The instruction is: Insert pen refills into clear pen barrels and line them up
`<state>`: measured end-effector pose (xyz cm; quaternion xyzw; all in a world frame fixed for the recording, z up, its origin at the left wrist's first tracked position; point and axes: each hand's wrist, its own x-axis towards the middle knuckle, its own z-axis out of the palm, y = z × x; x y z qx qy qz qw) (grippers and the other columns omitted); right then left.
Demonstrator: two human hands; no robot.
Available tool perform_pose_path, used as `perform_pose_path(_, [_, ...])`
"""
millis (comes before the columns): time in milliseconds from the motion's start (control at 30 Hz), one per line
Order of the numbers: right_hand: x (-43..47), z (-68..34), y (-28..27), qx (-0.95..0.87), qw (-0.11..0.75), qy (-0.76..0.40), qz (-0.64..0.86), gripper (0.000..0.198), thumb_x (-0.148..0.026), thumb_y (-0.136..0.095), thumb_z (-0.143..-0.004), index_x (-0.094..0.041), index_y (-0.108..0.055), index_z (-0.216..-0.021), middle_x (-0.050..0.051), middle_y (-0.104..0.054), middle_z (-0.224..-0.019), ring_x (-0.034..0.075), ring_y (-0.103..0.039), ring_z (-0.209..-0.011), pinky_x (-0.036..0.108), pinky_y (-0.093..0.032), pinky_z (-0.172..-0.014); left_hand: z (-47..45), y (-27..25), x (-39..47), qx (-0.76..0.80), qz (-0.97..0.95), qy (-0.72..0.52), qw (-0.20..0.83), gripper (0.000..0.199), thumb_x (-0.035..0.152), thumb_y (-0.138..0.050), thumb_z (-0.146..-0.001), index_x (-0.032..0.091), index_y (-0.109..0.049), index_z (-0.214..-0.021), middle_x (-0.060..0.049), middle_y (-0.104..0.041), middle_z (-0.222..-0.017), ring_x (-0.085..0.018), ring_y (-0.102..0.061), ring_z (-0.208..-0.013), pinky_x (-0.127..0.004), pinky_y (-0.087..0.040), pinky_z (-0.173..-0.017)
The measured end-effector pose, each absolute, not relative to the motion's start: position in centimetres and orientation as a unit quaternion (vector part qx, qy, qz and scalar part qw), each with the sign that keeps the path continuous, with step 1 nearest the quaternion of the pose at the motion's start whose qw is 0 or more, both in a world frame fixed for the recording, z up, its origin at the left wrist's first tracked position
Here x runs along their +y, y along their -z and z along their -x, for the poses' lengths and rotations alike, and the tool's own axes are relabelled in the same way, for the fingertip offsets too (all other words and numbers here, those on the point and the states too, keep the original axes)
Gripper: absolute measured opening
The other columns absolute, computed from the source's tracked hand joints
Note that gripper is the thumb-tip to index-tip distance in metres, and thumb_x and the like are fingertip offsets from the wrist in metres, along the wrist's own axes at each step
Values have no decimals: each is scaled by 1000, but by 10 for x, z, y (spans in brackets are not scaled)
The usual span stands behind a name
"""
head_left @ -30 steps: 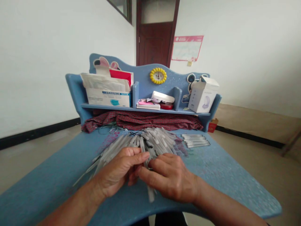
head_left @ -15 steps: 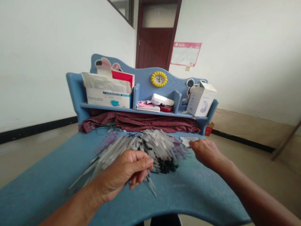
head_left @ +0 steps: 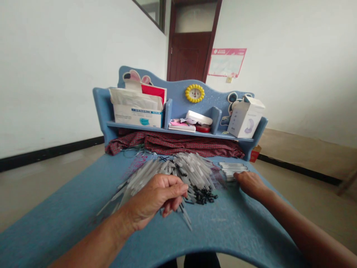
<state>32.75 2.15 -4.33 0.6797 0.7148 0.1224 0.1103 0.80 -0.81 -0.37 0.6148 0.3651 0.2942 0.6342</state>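
My left hand (head_left: 163,197) is closed in a pinch, thumb against the bent forefinger, above the near side of a heap of translucent plastic tubes (head_left: 193,169) like pen barrels. Whatever it pinches is hidden. Small black plugs (head_left: 205,196) lie in a pile just beyond its fingertips. To the right, a row of slim whitish sticks (head_left: 232,167), probably pens, lies side by side on the blue table (head_left: 212,232). My right hand (head_left: 251,184) has its fingers curled at the near right end of this row; what is between them cannot be made out.
A blue shelf (head_left: 178,130) at the back holds a mask box (head_left: 136,114), papers, a white case (head_left: 198,117) and a white carton (head_left: 246,118). Red checked cloth (head_left: 184,144) is bunched under it. The table's near edge curves inward.
The view has turned slightly left, so everything sits further right. My right hand has drawn back a little towards me, showing more of the row. My left hand keeps its pinch.
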Motion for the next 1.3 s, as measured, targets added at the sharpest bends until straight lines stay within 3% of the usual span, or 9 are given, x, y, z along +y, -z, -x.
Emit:
perform_pose_path(333, [20,-326,45,706,85,-122,-692,36,1,-37,-80,-10,-64,-101,19,-70,-84,29,-68,-78,31,-43,-60,-5,0,-7,364,-591,-330,640,31,43,-64,-74,13,-58,-67,3,-52,-46,-3,-38,-36,-13,-28,-34])
perform_pose_path(467, [11,-305,38,721,43,-123,-681,23,-18,-44,-87,-15,-65,-95,14,-70,-83,26,-67,-78,29,-41,-62,-5,0,-6,366,-591,-344,631,31,42,-65,-73,12,-59,-68,2,-52,-45,-4,-38,-35,-13,-28,-33])
perform_pose_path(567, [3,-280,27,767,-46,-71,-636,23,-30,-45,-89,-20,-66,-88,6,-70,-76,18,-65,-73,25,-39,-62,-5,1,-6,372,-589,-352,625,31,42,-66,-72,12,-60,-69,2,-51,-45,-4,-38,-35,-13,-28,-33])
perform_pose_path(700, [-3,-250,15,809,-156,35,-566,22,-31,-50,-85,-19,-67,-78,2,-66,-67,13,-59,-62,23,-36,-57,-5,1,-5,381,-588,-362,615,29,40,-65,-72,12,-60,-68,2,-51,-44,-3,-37,-34,-13,-26,-33])
perform_pose_path(867, [3,-234,15,794,-135,37,-591,19,-34,-56,-80,-19,-68,-84,3,-68,-68,15,-60,-62,24,-35,-57,-4,0,-4,380,-586,-369,613,29,40,-66,-71,12,-59,-67,2,-51,-44,-4,-37,-34,-14,-26,-32])
perform_pose_path(1067, [11,-230,25,787,-135,49,-600,19,-33,-57,-79,-19,-68,-75,4,-68,-68,15,-60,-62,23,-36,-56,-4,-2,-5,378,-586,-376,610,30,41,-66,-70,12,-58,-65,2,-51,-44,-4,-38,-34,-14,-26,-32])
perform_pose_path(1300, [8,-232,27,766,-212,115,-596,19,-24,-52,-81,-17,-65,-68,-1,-60,-49,11,-54,-43,21,-35,-46,-3,-3,-6,383,-591,-378,601,29,40,-65,-71,13,-58,-64,2,-51,-44,-4,-37,-35,-15,-26,-33])
